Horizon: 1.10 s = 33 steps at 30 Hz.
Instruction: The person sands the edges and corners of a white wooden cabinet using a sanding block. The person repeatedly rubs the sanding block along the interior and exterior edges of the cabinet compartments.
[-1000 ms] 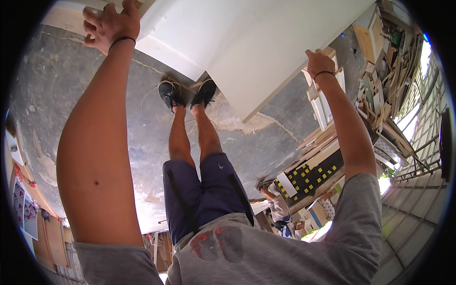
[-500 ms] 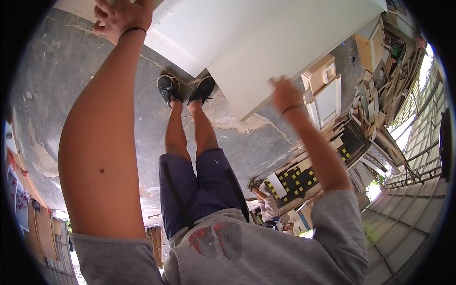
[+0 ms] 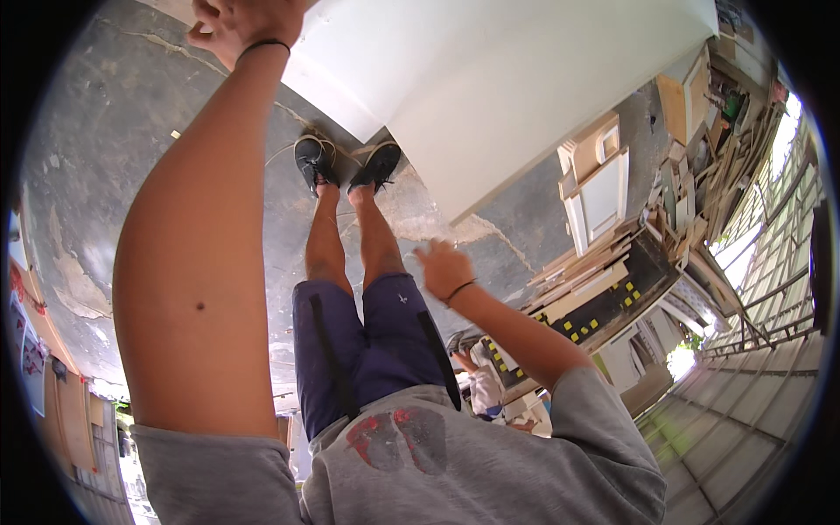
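Observation:
My left hand (image 3: 249, 28) is raised at the upper edge, beside a large white cabinet-like piece with flat panels (image 3: 490, 87). Its fingers are curled and partly cut off by the picture's edge, so what they hold, if anything, is hidden. In front of my shorts, my right hand (image 3: 444, 267) hangs in the air below the white panel's near corner, apart from it. Those fingers are bent in toward the palm; I cannot make out anything in them. Each wrist has a thin dark band.
My black shoes (image 3: 317, 160) stand on the cracked grey concrete floor (image 3: 184, 114), close to the white piece. To the right lie a white framed panel (image 3: 604, 194) and stacked wood scraps (image 3: 691, 192). Behind me, another person (image 3: 483, 387) is near a dark board with yellow squares (image 3: 577, 328).
My right hand has moved left and down, away from the white panel's edge toward my body. The left hand has shifted slightly right and up.

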{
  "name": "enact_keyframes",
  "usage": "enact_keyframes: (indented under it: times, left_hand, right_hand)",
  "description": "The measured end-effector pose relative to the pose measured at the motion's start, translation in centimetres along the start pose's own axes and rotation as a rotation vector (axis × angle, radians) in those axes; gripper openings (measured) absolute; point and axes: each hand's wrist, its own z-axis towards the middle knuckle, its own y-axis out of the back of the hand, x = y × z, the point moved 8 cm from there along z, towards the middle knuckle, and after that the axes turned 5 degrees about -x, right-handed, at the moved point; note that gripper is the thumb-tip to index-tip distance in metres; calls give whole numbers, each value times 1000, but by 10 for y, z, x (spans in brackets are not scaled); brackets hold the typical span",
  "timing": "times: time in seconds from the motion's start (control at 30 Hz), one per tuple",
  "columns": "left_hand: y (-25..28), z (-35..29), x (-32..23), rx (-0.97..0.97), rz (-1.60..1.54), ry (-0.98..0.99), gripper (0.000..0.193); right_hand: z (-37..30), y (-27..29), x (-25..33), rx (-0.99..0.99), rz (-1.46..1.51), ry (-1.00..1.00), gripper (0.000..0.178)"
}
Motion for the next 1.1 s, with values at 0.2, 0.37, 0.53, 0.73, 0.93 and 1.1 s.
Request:
enact_keyframes:
  times: [0.2, 0.37, 0.53, 0.73, 0.93, 1.1]
  left_hand:
    - [-8, 1, -1, -94, 31, -27, 48]
    - [-9, -1, 0, -74, -16, -37, 49]
    - [-4, 0, -3, 24, 6, 1, 50]
    - [-3, 2, 0, -38, -6, -19, 49]
    - [-2, -1, -1, -35, -3, -30, 47]
    - [-4, -1, -3, 3, 1, -4, 45]
  right_hand:
    - [46, 177, -251, -397, -466, -414, 20]
    - [51, 103, -193, -289, -466, -263, 19]
    - [14, -43, 6, 330, -53, -12, 30]
    - [59, 107, -169, -361, -345, -232, 20]
    - [56, 90, -166, -244, -446, -268, 16]
    - [13, -19, 6, 155, -112, -99, 29]
